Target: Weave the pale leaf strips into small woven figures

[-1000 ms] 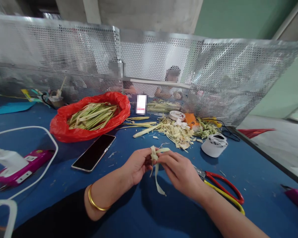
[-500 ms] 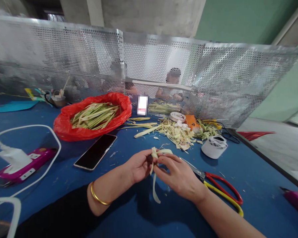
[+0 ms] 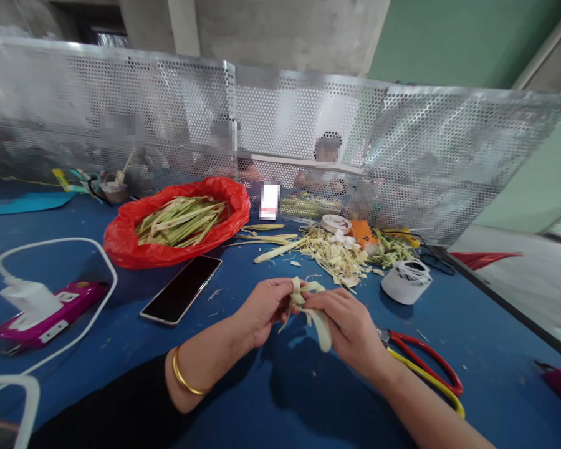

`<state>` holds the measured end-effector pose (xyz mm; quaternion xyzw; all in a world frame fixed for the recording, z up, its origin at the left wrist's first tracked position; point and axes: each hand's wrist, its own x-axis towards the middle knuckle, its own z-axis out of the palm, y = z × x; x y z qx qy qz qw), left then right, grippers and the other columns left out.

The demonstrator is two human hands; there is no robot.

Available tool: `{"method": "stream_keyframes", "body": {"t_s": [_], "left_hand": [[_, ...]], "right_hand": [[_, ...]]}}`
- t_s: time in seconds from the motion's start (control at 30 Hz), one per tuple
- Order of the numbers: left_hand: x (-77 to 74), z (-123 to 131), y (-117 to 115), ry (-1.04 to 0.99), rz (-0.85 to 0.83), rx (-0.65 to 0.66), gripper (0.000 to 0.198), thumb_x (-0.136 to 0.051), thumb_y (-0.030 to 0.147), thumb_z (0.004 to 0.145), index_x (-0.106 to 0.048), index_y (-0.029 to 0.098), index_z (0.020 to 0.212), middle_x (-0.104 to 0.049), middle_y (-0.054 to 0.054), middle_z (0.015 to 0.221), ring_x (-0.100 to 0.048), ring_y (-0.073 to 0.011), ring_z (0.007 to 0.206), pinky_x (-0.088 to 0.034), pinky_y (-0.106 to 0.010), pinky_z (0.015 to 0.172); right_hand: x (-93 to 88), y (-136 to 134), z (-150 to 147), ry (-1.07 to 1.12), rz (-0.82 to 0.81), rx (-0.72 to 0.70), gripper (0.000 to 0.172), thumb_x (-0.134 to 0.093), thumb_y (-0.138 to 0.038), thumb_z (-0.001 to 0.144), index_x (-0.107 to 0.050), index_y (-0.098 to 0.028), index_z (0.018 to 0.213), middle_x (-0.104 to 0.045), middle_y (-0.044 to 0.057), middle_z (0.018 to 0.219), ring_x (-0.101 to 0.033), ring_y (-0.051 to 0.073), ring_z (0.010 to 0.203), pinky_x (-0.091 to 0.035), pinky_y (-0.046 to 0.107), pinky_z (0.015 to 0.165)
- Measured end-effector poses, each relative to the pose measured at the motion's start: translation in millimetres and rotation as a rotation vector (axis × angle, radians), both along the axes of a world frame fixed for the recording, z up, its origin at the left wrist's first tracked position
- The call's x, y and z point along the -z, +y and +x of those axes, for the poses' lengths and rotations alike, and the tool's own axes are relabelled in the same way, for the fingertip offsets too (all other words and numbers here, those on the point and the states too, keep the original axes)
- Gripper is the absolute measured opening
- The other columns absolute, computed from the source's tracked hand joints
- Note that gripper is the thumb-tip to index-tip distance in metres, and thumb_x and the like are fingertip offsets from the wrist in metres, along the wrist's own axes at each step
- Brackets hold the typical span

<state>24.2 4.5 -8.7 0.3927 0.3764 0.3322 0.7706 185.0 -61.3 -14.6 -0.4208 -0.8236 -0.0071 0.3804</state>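
Between my two hands, above the blue table, is a small folded piece of pale green leaf strip. My left hand, with a gold bangle on the wrist, pinches its left side between thumb and fingers. From the right, my right hand grips the strip with its fingertips, and one broad tail hangs below them. The fingertips partly hide the folded middle. Scissors with one red and one yellow handle lie beside my right forearm, which covers part of them.
A red plastic bag of long leaf strips stands at the back left, a phone before it. Leaf scraps and a white roll lie right. A purple power strip with a white cable is left. A perforated metal screen stands behind.
My right hand has shifted slightly and rolled over the strip. The thin tail that hung straight down now shows as a broader tail, further right. My left hand keeps its pinch.
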Motion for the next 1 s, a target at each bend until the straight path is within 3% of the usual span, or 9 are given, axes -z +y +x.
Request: {"method": "stream_keyframes", "body": {"t_s": [0.1,0.23,0.3,0.4,0.5,0.7,0.8,0.9,1.0], "left_hand": [[-1.6,0.2,-3.7,0.078,0.19,0.012,0.022,-0.067,0.033,0.077,-0.073,0.013,0.085,-0.065,-0.002,0.067,-0.051,-0.0049,0.045,-0.027,-0.016,0.039],[-3.3,0.9,-9.3,0.148,0.315,0.091,0.027,-0.068,0.039,0.075,-0.073,0.013,0.079,-0.061,-0.001,0.061,-0.049,-0.006,0.045,-0.028,-0.018,0.042],[-4.0,1.6,-12.1,0.181,0.341,0.152,0.029,-0.066,0.041,0.075,-0.073,0.012,0.078,-0.058,0.0,0.055,-0.049,-0.0072,0.045,-0.029,-0.018,0.043],[-4.3,3.0,-14.6,0.193,0.33,0.153,0.029,-0.067,0.041,0.073,-0.07,0.013,0.08,-0.057,0.001,0.052,-0.048,-0.008,0.044,-0.028,-0.019,0.043],[-3.6,4.0,-15.0,0.179,0.281,0.109,0.026,-0.071,0.039,0.069,-0.064,0.016,0.078,-0.059,0.002,0.054,-0.048,-0.0075,0.043,-0.027,-0.019,0.043],[0.9,3.9,-13.0,0.12,0.124,0.121,0.024,-0.071,0.036,0.067,-0.058,0.017,0.072,-0.056,0.003,0.054,-0.05,-0.0071,0.044,-0.026,-0.018,0.042],[1.7,2.6,-13.0,0.061,0.076,0.123,0.017,-0.066,0.03,0.067,-0.06,0.017,0.076,-0.058,0.001,0.058,-0.054,-0.0087,0.048,-0.03,-0.018,0.043],[0.3,1.6,-15.3,0.037,0.081,0.142,0.021,-0.063,0.032,0.069,-0.063,0.016,0.082,-0.061,-0.001,0.065,-0.058,-0.0109,0.057,-0.037,-0.019,0.049],[0.2,3.1,-18.7,0.097,0.134,0.106,0.027,-0.074,0.033,0.065,-0.064,0.015,0.082,-0.063,-0.001,0.067,-0.058,-0.0108,0.062,-0.038,-0.018,0.053]], "right_hand": [[2.4,-1.2,-2.3,0.296,-0.19,0.112,0.013,-0.05,-0.019,0.092,-0.062,-0.021,0.087,-0.066,0.001,0.075,-0.06,0.015,0.067,-0.044,0.026,0.062],[2.8,0.1,-3.3,0.411,-0.091,0.176,0.013,-0.055,-0.023,0.088,-0.06,-0.02,0.076,-0.063,0.005,0.088,-0.059,0.019,0.084,-0.045,0.029,0.074],[4.7,0.9,-2.7,0.395,-0.106,0.232,0.012,-0.052,-0.021,0.087,-0.057,-0.02,0.076,-0.062,0.004,0.084,-0.058,0.018,0.08,-0.044,0.027,0.07],[8.6,0.5,-2.7,0.286,-0.19,0.333,0.01,-0.049,-0.02,0.087,-0.051,-0.021,0.078,-0.056,-0.002,0.067,-0.051,0.014,0.061,-0.037,0.024,0.056],[10.2,-0.8,-4.6,0.203,-0.195,0.364,0.009,-0.045,-0.019,0.087,-0.048,-0.022,0.079,-0.054,-0.002,0.065,-0.048,0.014,0.057,-0.034,0.024,0.054],[14.0,3.7,-9.8,0.403,-0.351,0.39,0.02,-0.043,-0.027,0.091,-0.043,-0.023,0.072,-0.047,-0.005,0.058,-0.045,0.013,0.054,-0.033,0.023,0.05],[16.7,7.6,-9.9,0.416,-0.347,0.417,0.029,-0.042,-0.034,0.092,-0.039,-0.023,0.066,-0.043,-0.006,0.056,-0.042,0.012,0.052,-0.03,0.023,0.049],[16.9,8.6,-9.8,0.407,-0.349,0.447,0.031,-0.043,-0.036,0.092,-0.038,-0.023,0.065,-0.042,-0.006,0.054,-0.041,0.012,0.051,-0.028,0.024,0.049],[15.9,7.6,-11.2,0.43,-0.366,0.431,0.028,-0.046,-0.035,0.09,-0.041,-0.022,0.065,-0.044,-0.006,0.054,-0.043,0.012,0.051,-0.03,0.023,0.049]]}}
